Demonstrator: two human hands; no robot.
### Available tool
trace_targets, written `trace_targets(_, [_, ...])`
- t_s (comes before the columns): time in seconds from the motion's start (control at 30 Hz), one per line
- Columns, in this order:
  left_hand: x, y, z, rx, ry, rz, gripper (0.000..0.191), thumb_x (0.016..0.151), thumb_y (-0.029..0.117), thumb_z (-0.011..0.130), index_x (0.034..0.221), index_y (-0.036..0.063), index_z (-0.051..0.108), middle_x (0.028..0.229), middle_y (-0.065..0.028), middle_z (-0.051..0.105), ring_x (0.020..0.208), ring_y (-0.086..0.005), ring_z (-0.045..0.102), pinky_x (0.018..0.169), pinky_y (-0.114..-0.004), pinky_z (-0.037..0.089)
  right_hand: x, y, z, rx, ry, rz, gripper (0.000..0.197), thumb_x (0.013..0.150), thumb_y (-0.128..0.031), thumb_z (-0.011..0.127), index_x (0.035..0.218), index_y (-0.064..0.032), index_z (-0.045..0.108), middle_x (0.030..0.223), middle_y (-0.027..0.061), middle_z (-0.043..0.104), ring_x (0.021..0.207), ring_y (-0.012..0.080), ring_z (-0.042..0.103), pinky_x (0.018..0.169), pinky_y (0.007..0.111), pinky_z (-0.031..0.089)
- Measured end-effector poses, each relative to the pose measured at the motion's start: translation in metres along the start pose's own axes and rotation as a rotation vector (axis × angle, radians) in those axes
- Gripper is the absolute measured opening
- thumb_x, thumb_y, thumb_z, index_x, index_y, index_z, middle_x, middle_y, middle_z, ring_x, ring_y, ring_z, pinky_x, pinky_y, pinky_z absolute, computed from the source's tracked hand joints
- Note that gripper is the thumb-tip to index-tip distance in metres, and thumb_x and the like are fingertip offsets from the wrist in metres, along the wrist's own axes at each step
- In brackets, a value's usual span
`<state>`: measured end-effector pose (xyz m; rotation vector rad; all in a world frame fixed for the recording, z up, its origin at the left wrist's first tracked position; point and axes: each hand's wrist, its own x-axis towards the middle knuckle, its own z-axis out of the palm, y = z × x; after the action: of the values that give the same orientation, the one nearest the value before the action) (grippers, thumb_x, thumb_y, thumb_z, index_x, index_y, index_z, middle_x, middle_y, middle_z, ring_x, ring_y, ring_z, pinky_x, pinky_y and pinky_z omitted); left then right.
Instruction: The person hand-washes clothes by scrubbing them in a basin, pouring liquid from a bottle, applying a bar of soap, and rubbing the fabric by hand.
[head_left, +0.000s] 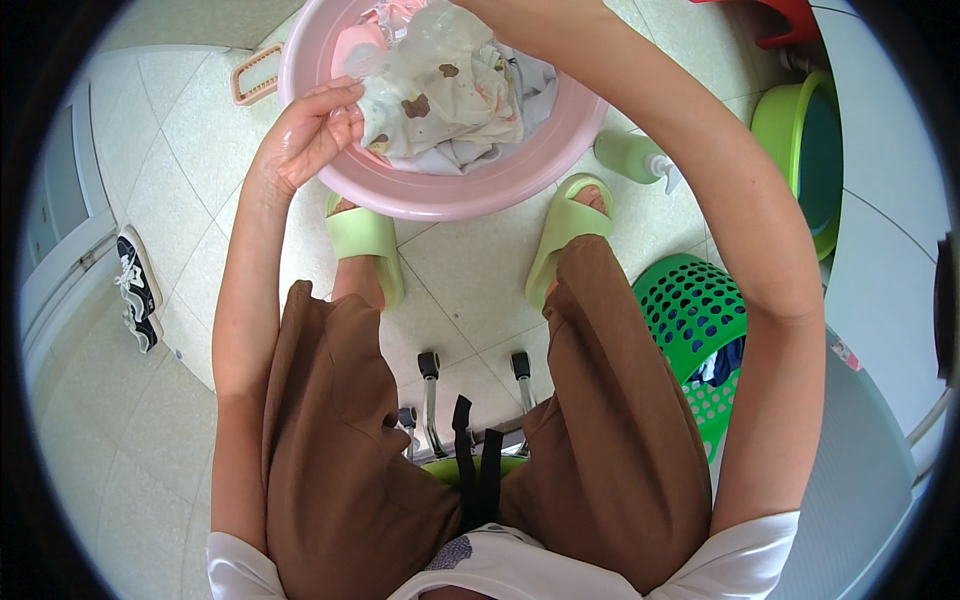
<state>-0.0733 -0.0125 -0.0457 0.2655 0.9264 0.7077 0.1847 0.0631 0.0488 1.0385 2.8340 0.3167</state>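
My left hand (319, 131) pinches the edge of a wet white cloth with brown printed patches (416, 105) at the left side of a pink plastic basin (465, 199). More wet cloth lies bunched in the basin, with pink fabric (356, 45) at its upper left and pale grey-white fabric (540, 86) at the right. A clear, rounded, bubble-like bulge (446, 34) shows at the top of the cloth. My right forearm reaches over the basin's upper right rim, and my right hand is beyond the frame's top edge.
A green pump bottle (626, 156) lies right of the basin. Further right are a green perforated basket (686, 300) holding dark cloth and a lime-green basin (776, 127). A peach-rimmed tray (257, 73) lies left of the pink basin; dark sneakers (136, 281) are far left. My green-slippered feet flank the basin's near side.
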Motion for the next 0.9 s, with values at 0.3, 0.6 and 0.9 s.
trace_targets(0.3, [-0.002,0.004,0.001,0.124,-0.040,0.027,0.030,0.091,0.000,0.057,0.119,-0.0062,0.050,0.093,-0.0055,0.058,0.078,-0.0095,0.059,0.074,-0.021,0.052,-0.029,0.008,-0.005,0.189,0.007,0.073,0.034,0.062,-0.005,0.072,0.094,-0.0096,0.063,0.092,0.0115,0.066,0.091,0.0262,0.063,0.079,0.041,0.045])
trace_targets(0.6, [0.013,-0.007,0.036,0.423,0.167,0.164,0.026,0.089,0.001,0.060,0.115,-0.0045,0.061,0.099,-0.0088,0.068,0.088,-0.0126,0.064,0.082,-0.027,0.053,-0.064,0.051,0.028,0.786,0.431,0.285,0.046,0.064,-0.011,0.073,0.107,-0.0095,0.059,0.105,0.0161,0.062,0.101,0.0326,0.058,0.093,0.041,0.041])
trace_targets(0.9, [-0.003,0.035,0.130,1.018,0.133,0.818,0.028,0.087,0.001,0.062,0.114,-0.0040,0.061,0.119,-0.0133,0.061,0.100,-0.0192,0.063,0.091,-0.030,0.050,-0.064,0.055,0.009,1.355,0.494,0.482,0.081,0.056,-0.020,0.087,0.126,-0.0027,0.050,0.114,0.0108,0.061,0.109,0.0220,0.057,0.096,0.034,0.045])
